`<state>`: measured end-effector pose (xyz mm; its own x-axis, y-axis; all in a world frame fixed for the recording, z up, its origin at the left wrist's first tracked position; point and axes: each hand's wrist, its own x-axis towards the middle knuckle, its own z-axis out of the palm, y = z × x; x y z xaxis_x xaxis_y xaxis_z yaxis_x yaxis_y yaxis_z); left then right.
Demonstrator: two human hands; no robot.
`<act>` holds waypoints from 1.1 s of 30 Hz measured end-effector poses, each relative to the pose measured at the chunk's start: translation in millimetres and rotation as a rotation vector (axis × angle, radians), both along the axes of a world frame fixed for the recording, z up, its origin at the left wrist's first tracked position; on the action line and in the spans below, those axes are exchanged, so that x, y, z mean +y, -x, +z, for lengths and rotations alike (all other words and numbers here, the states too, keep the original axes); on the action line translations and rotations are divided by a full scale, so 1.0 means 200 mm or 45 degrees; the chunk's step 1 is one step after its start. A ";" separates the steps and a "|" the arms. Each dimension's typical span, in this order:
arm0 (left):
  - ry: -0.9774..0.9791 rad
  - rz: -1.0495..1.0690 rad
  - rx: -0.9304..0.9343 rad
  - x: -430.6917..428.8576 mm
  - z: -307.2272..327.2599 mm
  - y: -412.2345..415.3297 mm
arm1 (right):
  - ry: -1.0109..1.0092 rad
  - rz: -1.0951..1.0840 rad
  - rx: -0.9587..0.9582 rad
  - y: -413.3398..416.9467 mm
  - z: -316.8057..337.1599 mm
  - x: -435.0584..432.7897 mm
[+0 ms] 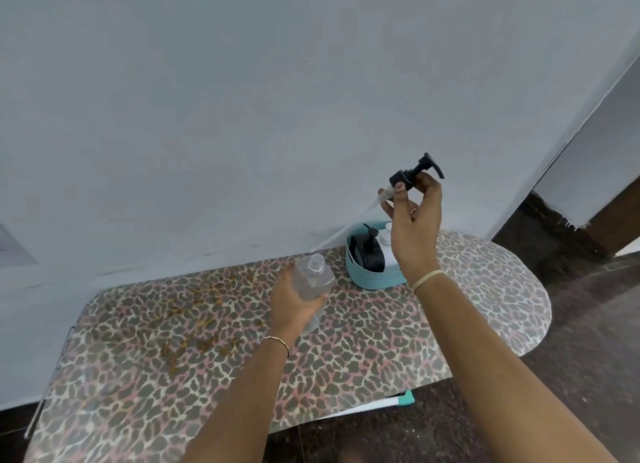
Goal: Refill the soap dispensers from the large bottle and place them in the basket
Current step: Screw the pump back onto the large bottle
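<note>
bottle (313, 279): clear plastic | pump (412, 175): black plastic | basket (374, 279): teal plastic

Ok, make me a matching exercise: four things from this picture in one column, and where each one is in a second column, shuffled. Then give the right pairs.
Things:
1. clear bottle
2. black pump head
3. black dispenser
4. teal basket

Places:
A. standing inside the basket
B. held up in the right hand, tube trailing down
C. held tilted in the left hand, neck open
D. resting on the leopard-print board, near the wall

Pairs: 1-C, 2-B, 3-A, 4-D
</note>
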<state>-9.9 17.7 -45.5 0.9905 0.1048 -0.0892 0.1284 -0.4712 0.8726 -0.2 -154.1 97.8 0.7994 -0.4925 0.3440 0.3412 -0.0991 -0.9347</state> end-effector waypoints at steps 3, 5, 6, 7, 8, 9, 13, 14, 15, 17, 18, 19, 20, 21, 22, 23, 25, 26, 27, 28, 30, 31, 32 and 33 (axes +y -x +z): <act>0.007 0.012 0.021 0.00 -0.01 -0.01 | 0.097 0.014 0.010 -0.05 -0.03 0.01; 0.021 0.020 0.027 0.00 -0.02 -0.02 | 0.159 -0.001 0.021 -0.06 -0.05 0.01; 0.024 0.022 0.026 0.00 -0.02 -0.02 | 0.183 -0.005 0.027 -0.06 -0.05 0.01; 0.025 0.023 0.020 0.00 -0.02 -0.02 | 0.200 -0.008 0.033 -0.06 -0.05 0.02; 0.028 0.023 0.018 0.00 -0.02 -0.03 | 0.213 -0.014 0.038 -0.07 -0.05 0.02; 0.027 0.023 0.020 0.00 -0.02 -0.03 | 0.224 -0.018 0.042 -0.07 -0.05 0.02; 0.026 0.017 0.039 0.00 -0.03 -0.04 | 0.304 0.027 0.077 -0.10 -0.08 0.05; 0.026 0.017 0.040 0.01 -0.03 -0.04 | 0.333 0.058 0.094 -0.10 -0.10 0.06; 0.028 0.015 0.042 0.00 -0.03 -0.04 | 0.359 0.097 0.114 -0.11 -0.13 0.07; 0.034 0.015 0.058 0.01 -0.03 -0.03 | 0.392 0.206 0.167 -0.12 -0.19 0.11; 0.033 0.012 0.064 0.01 -0.03 -0.03 | 0.419 0.266 0.200 -0.13 -0.22 0.12; 0.031 0.009 0.064 0.01 -0.03 -0.03 | 0.451 0.325 0.232 -0.13 -0.25 0.14; 0.031 0.004 0.067 0.02 -0.03 -0.03 | 0.483 0.382 0.266 -0.13 -0.28 0.15; 0.030 0.002 0.071 0.02 -0.03 -0.03 | 0.506 0.437 0.306 -0.13 -0.32 0.16; 0.031 0.002 0.074 0.02 -0.03 -0.03 | 0.511 0.479 0.353 -0.12 -0.35 0.17; 0.038 0.005 0.076 0.02 -0.03 -0.03 | 0.490 0.510 0.401 -0.12 -0.38 0.17; 0.062 0.009 0.073 0.03 -0.03 -0.03 | 0.405 0.555 0.467 -0.12 -0.43 0.18; 0.066 0.010 0.069 0.03 -0.03 -0.03 | 0.377 0.565 0.484 -0.12 -0.44 0.18; 0.069 0.009 0.066 0.03 -0.02 -0.03 | 0.364 0.567 0.496 -0.12 -0.44 0.18; 0.076 0.012 0.063 0.03 -0.03 -0.03 | 0.354 0.569 0.509 -0.13 -0.45 0.17; 0.084 0.015 0.070 0.02 -0.03 -0.03 | 0.328 0.594 0.531 -0.14 -0.44 0.17; 0.086 0.019 0.076 0.02 -0.03 -0.03 | 0.320 0.623 0.540 -0.15 -0.44 0.17; 0.089 0.021 0.078 0.01 -0.03 -0.03 | 0.327 0.658 0.544 -0.15 -0.45 0.17; 0.096 0.022 0.080 0.01 -0.03 -0.04 | 0.348 0.696 0.547 -0.15 -0.46 0.17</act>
